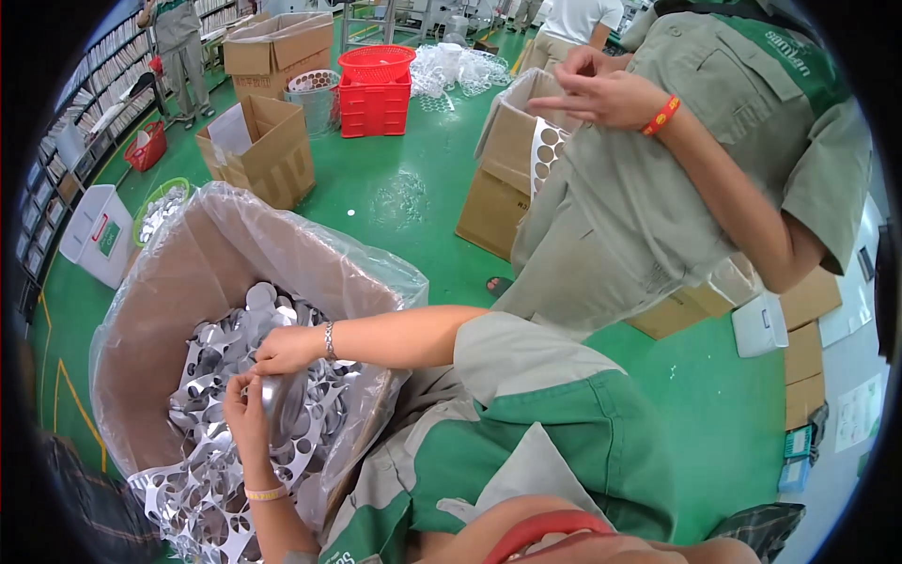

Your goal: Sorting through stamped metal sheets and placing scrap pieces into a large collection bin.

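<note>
- Head view – own hands not in sight: only dark checked cloth [85, 512] at the lower left rim, so no telling if open or shut.
- Nearest hands belong to a bent-over co-worker in a green and grey work shirt [526, 442].
- Co-worker's upper hand [287, 350], with a silver bracelet, curled shut, fingertips pinching a shiny silver sheet full of round holes [310, 428].
- Co-worker's lower hand [246, 414], with a yellow wristband, also half closed, fingers gripping the same sheet just beside the upper hand.
- Sheet lying on top of the pile inside a big brown cardboard box lined with a clear plastic bag [141, 310]; loose silver round discs [260, 296] further back in it.
- More holed sheet hanging over the near box edge at the lower left.
- Second person in a grey shirt [639, 188] standing to the right on the green floor [413, 169], well apart from the box.
- Could go wrong – thin metal edges might cut bare fingers on a hard pull.
- A sharp corner might rip the bag.
- The hanging sheet might slide out onto the floor if tugged.
</note>
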A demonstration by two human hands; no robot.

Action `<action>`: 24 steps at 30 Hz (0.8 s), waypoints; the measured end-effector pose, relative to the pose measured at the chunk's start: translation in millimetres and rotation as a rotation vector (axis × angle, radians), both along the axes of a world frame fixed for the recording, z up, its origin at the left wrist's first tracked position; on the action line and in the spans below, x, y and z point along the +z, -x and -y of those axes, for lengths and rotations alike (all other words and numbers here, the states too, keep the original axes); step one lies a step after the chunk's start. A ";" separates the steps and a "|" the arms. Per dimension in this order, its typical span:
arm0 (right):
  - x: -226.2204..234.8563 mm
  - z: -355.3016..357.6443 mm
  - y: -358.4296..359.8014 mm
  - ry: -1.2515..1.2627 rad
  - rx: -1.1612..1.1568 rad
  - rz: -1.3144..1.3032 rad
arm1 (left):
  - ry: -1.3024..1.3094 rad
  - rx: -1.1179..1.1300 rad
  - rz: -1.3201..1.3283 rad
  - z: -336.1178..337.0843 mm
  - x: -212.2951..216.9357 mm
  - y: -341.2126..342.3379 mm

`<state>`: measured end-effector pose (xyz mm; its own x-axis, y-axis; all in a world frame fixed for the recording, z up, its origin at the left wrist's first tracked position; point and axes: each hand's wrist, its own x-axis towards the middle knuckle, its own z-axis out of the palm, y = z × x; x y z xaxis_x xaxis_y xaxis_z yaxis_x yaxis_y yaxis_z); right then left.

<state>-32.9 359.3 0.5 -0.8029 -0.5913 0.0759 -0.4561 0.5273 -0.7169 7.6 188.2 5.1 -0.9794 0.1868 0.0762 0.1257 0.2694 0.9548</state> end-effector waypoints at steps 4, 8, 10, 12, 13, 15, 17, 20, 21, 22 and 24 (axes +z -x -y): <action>-6.8 0.3 -0.1 0.036 -0.030 0.059 | 0.149 -0.065 -0.135 -3.0 7.3 -3.5; -1.1 -2.3 1.0 0.043 -0.028 0.055 | -0.046 -0.114 0.081 -7.9 6.2 -2.7; 5.7 -5.5 0.8 0.008 -0.002 0.050 | -0.033 -0.144 0.107 -7.7 7.7 -1.8; 7.3 -3.1 1.3 -0.008 0.026 0.053 | -0.019 -0.139 0.108 -5.6 9.3 -4.6; 6.1 -3.6 1.0 -0.033 0.042 0.053 | -0.013 -0.146 0.105 -6.2 9.5 -6.3; 5.0 -6.3 0.2 -0.010 0.017 0.030 | 0.012 -0.121 0.053 -10.2 9.4 -7.6; 12.3 -9.9 0.3 0.031 -0.005 0.034 | 0.071 -0.121 0.130 -12.3 18.5 -9.4; 43.8 -26.2 11.0 0.443 -0.187 -0.066 | 0.004 -0.097 0.149 1.3 -2.7 -1.9; 66.3 -45.0 16.9 0.695 -0.241 -0.143 | -0.010 -0.101 0.137 0.9 -7.0 0.0; 98.7 -64.9 15.7 0.745 -0.365 -0.221 | -0.017 -0.086 0.129 5.2 -10.9 -0.1; 172.0 -127.9 28.6 0.537 -0.391 -1.009 | 0.015 -0.101 0.095 7.5 -9.6 0.1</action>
<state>-61.6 487.2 172.5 -0.3581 -0.0222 0.9334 -0.8129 0.4991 -0.3000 7.5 180.7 -4.5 -0.9582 0.2855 -0.0195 0.0622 0.2741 0.9597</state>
